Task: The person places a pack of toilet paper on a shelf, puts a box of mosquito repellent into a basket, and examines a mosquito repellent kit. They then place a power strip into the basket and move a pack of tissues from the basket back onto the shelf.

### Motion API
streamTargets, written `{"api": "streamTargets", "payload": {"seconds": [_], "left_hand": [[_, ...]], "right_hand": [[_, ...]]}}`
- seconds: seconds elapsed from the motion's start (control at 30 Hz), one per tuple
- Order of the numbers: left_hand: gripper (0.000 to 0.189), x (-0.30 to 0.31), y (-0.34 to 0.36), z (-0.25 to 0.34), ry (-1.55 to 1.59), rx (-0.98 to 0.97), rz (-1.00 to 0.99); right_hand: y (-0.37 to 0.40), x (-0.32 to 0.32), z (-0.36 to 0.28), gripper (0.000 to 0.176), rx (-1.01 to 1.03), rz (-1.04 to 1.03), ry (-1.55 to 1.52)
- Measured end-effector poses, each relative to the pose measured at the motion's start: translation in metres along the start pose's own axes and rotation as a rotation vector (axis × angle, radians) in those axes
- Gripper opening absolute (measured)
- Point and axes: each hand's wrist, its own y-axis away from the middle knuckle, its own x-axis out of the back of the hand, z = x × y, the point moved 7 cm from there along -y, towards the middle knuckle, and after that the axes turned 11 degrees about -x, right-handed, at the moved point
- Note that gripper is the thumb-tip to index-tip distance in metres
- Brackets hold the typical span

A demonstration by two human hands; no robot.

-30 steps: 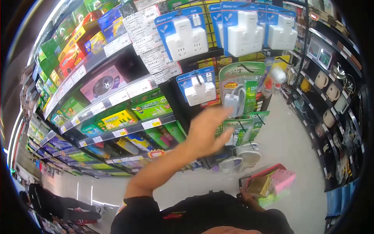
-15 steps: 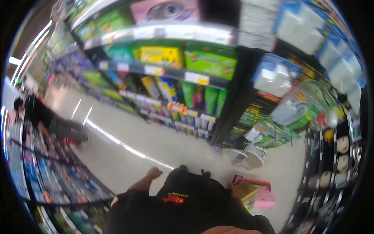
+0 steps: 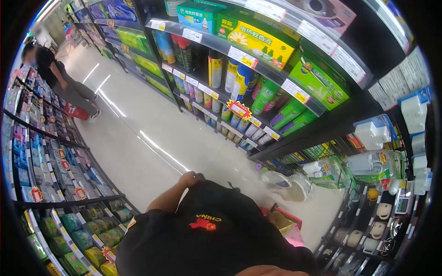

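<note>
My left hand (image 3: pixel 188 179) hangs at my left side over the pale floor, its fingers curled in, with nothing visible in them. A small dark shape, perhaps my shoe, shows right beside it. My black shirt (image 3: pixel 230 230), with a red print and the word CHINA, fills the bottom middle. At my right side a red shopping basket (image 3: pixel 294 219) shows past the shirt. A gold box (image 3: pixel 280 222) and a pink item (image 3: pixel 293 237) are in it. My right hand is hidden behind my body on that side.
Ahead, shelves (image 3: pixel 202 87) carry spray cans (image 3: pixel 240 83) and a yellow box (image 3: pixel 255 39). Hanging packs and mugs (image 3: pixel 384 210) line the right. More racks (image 3: pixel 60 152) run along the left. A person (image 3: pixel 55 73) stands up the aisle near a red basket (image 3: pixel 77 112).
My view has swung so the shelves ahead look steeper and sharper. My left hand now appears higher, closer to the shirt. The red basket is more covered by my body.
</note>
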Motion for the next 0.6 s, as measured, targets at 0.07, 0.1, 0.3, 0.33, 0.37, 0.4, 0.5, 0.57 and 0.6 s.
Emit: {"api": "streamTargets", "payload": {"seconds": [0.07,0.1,0.3,0.33,0.37,0.4,0.5,0.57,0.6], "left_hand": [[0.052,0.015,-0.013,-0.033,0.086,-0.002,0.132],[0.052,0.021,-0.017,-0.043,0.094,-0.006,0.146],[0.051,0.058,-0.009,-0.078,0.197,0.03,0.168],[0.05,0.048,-0.016,-0.097,0.187,0.017,0.172],[0.05,0.044,-0.018,-0.111,0.177,0.005,0.174],[0.05,0.051,-0.008,-0.115,0.196,0.034,0.169],[0.05,0.066,0.021,-0.13,0.25,0.078,0.128],[0.05,0.07,0.038,-0.156,0.248,0.135,0.191],[0.05,0.073,0.048,-0.168,0.246,0.164,0.221]], "right_hand": [[0.016,-0.004,-0.017,0.033,-0.047,0.019,0.061],[0.023,-0.008,-0.026,0.033,-0.067,0.021,0.087],[0.04,-0.044,-0.085,0.032,-0.099,-0.028,0.274],[0.04,-0.052,-0.095,0.032,-0.099,-0.04,0.3],[0.041,-0.061,-0.105,0.032,-0.098,-0.053,0.328],[0.04,-0.068,-0.114,0.032,-0.094,-0.066,0.355],[0.038,-0.092,-0.14,0.032,-0.08,-0.103,0.427],[0.037,-0.106,-0.158,0.032,-0.069,-0.128,0.471],[0.037,-0.113,-0.166,0.032,-0.063,-0.141,0.492]]}}
